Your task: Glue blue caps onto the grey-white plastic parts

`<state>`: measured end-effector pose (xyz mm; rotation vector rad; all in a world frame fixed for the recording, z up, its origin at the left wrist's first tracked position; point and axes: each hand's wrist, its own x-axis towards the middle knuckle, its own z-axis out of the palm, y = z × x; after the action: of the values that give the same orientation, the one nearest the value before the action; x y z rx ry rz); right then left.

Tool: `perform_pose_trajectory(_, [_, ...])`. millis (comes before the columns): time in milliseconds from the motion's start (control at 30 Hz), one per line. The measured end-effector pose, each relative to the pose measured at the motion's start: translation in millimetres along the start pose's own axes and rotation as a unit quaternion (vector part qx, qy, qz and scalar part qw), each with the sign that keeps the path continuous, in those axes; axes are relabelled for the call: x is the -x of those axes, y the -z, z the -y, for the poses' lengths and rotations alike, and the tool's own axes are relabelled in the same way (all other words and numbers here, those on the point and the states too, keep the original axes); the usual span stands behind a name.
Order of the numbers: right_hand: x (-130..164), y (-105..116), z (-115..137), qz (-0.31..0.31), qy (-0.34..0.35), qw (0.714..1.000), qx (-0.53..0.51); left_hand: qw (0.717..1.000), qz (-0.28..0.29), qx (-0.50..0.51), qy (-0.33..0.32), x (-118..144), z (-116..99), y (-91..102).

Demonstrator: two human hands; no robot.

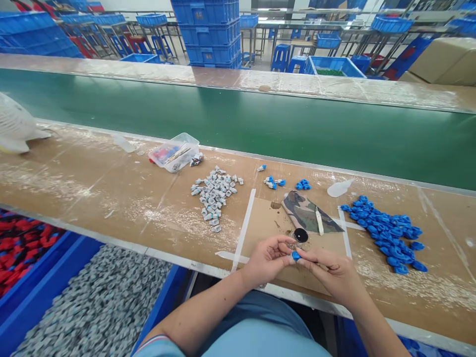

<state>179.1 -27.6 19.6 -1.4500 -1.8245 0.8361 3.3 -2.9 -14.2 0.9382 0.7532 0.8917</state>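
Between the fingertips of my left hand and my right hand is a small blue plastic part. Both hands pinch it above the cardboard-covered table, close to the front edge. Just beyond the fingers sits a small round pot of black liquid. A folded camouflage cloth lies behind it, with a white pen-like tool on top. On the left is a pile of small grey parts; on the right spreads a heap of blue parts.
Small groups of blue-and-grey parts and blue parts lie farther back, near a clear plastic bottle. A clear box holds tools. Behind runs a green conveyor belt. Blue bins of grey parts and red parts stand lower left.
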Motion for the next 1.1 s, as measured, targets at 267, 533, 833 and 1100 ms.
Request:
perform_pose_trajectory(267, [6.1, -13.7, 1.2, -0.023, -0.073, 0.997, -0.029, 0.995, -0.009, 0.036, 0.091, -2.1, -9.9, -0.4])
perform_pose_trajectory(533, [0.5, 34.4, -20.3, -0.138, -0.074, 0.982, 0.104, 0.986, -0.051, -0.160, 0.003, -27.7, -37.9, 23.4])
perform_pose_trajectory(833, [-24.8, 85.5, -93.2, -0.237, -0.187, 0.898, 0.321, 0.842, -0.213, -0.475, -0.143, -121.6, -63.6, 66.4])
perform_pose_trajectory(1100, [-15.7, 72.8, -107.3, -0.183, -0.180, 0.893, 0.370, 0.789, -0.217, -0.552, -0.163, -117.5, -56.6, 71.7])
